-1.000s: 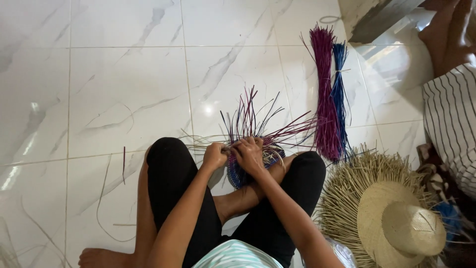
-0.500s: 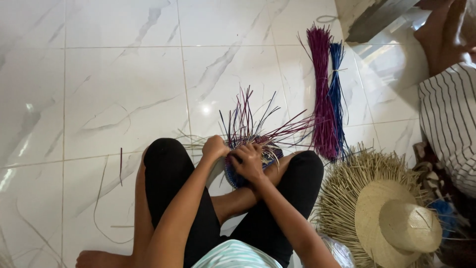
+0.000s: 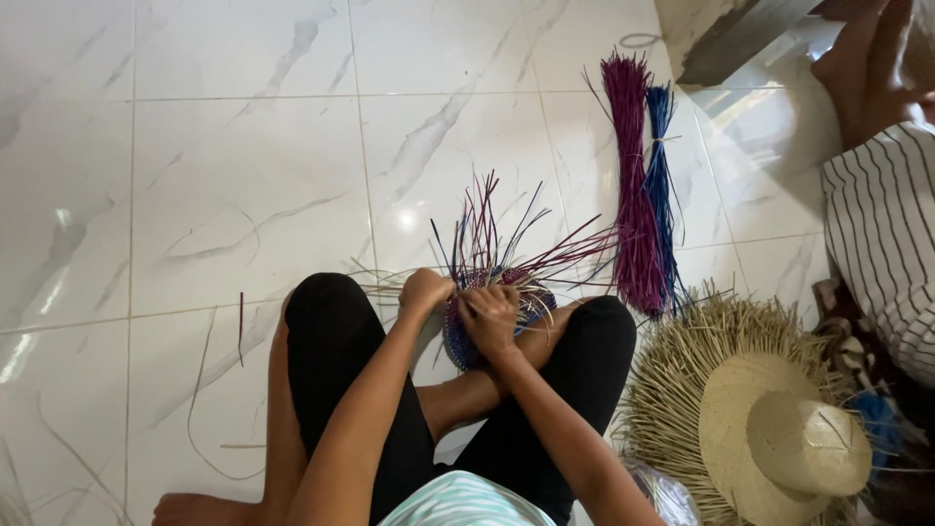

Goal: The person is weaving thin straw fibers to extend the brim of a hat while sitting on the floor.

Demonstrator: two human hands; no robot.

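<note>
Cross-legged on the tile floor [image 3: 195, 175], both hands, left hand [image 3: 426, 290] and right hand [image 3: 490, 319], grip a half-woven basket [image 3: 458, 341] (loose purple strands sticking up); straw hat [image 3: 784, 438] nearby.

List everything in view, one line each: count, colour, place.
woven piece: one, purple and blue with loose strands fanning upward, on the floor between the knees.
purple straw bundle: one, magenta, lying on the floor at upper right.
blue straw bundle: one, blue, lying right beside the purple one.
straw hat: one, tan, unfinished fringe, lower right.
loose strands: several, pale, plus one dark, scattered on the floor at left.
floor: white marble tiles.
another person: striped cloth, right edge.
left hand: on the piece.
right hand: on the piece.
</note>
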